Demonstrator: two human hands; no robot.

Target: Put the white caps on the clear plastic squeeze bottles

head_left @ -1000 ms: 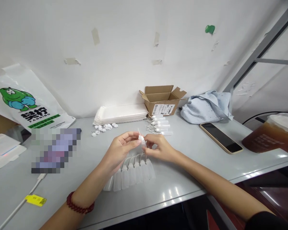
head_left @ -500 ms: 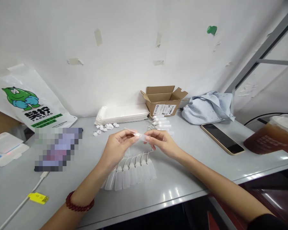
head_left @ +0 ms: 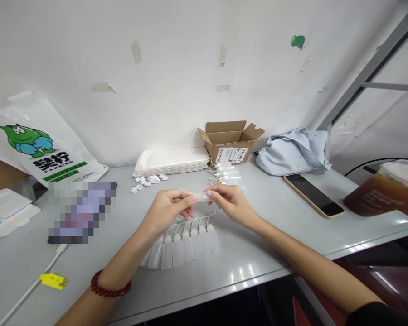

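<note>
Between my two hands, above the table, is a small translucent squeeze bottle [head_left: 203, 197], lying sideways and partly covered by fingertips. My left hand [head_left: 172, 206] pinches its left end, around the neck. The fingers of my right hand [head_left: 227, 201] close on its other end. Just below, a row of several similar squeeze bottles [head_left: 187, 246] lies on the grey table [head_left: 258, 280], their thin curved tubes pointing away from me. Behind my right hand, more bottles with white caps [head_left: 228, 172] lie in a stack. Several loose white caps [head_left: 151, 180] are scattered beyond my left hand.
A stack of white packs [head_left: 173, 160] and an open cardboard box [head_left: 229, 142] stand by the wall. To the right are a light blue cloth bag [head_left: 292, 151], a phone [head_left: 313, 195] and a large drink cup [head_left: 387, 190]. A white printed bag [head_left: 44, 140] and a cable [head_left: 27, 290] are at left.
Both hands have come slightly lower with the bottle, and the left fingers have curled further under its end. The white strip sticking up at the left fingertips is less visible now.
</note>
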